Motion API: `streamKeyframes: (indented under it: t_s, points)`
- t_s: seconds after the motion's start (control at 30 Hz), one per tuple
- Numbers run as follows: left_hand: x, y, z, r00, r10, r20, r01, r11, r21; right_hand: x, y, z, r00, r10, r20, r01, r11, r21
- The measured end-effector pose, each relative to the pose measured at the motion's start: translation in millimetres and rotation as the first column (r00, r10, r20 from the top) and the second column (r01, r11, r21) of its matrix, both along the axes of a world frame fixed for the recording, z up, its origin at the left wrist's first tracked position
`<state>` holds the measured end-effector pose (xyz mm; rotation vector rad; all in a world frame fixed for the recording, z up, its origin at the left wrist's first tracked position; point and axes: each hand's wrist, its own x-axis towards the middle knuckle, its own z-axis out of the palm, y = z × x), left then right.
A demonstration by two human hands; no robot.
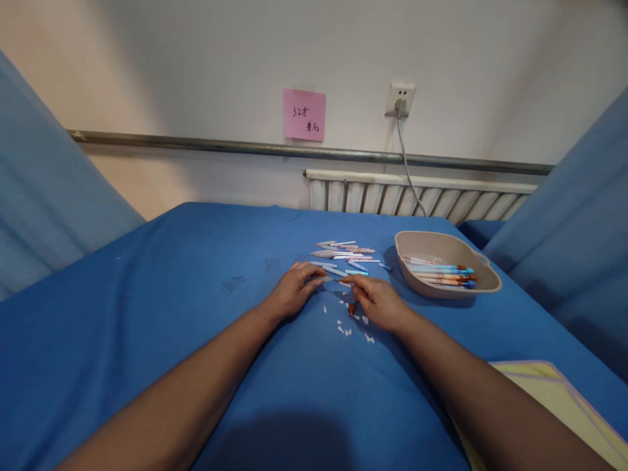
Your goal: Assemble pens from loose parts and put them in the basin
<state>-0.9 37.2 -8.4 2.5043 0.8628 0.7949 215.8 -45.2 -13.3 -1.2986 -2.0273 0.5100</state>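
Observation:
My left hand [296, 288] rests low over the blue cloth, fingers closed round one end of a thin white pen refill [344, 284]. My right hand [381, 302] pinches the refill's other end between thumb and forefinger. Just beyond the fingers lies a loose pile of pen barrels [336, 253] in pink, white and light blue, with thin refills among them. Small white pieces [347, 332] are scattered on the near side of the hands. A small brown piece [352, 309] lies beside my right hand's curled fingers, which partly hide the pieces there.
A beige basket [446, 288] holding several pens [441, 275] stands to the right. Blue cloth [147, 314] covers the table. Folded yellow fabric [544, 386] lies near right, under my right forearm. Behind are a metal rail [220, 145], radiator [373, 196] and plugged-in cable [407, 157].

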Motion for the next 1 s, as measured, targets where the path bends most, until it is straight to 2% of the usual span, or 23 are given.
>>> streamKeyframes:
  t_s: [0.4,1.0]
  points:
    - [0.2,-4.2,4.3,0.994,-0.003,-0.113,0.015,0.994,0.106,0.6,-0.6,3.6,0.999,0.037,0.003,-0.037,0.999,-0.029]
    - [1.5,-6.5,4.8,0.995,-0.039,-0.091,0.046,0.996,0.081,3.3,0.3,3.3,0.999,0.035,0.026,-0.034,0.999,-0.031]
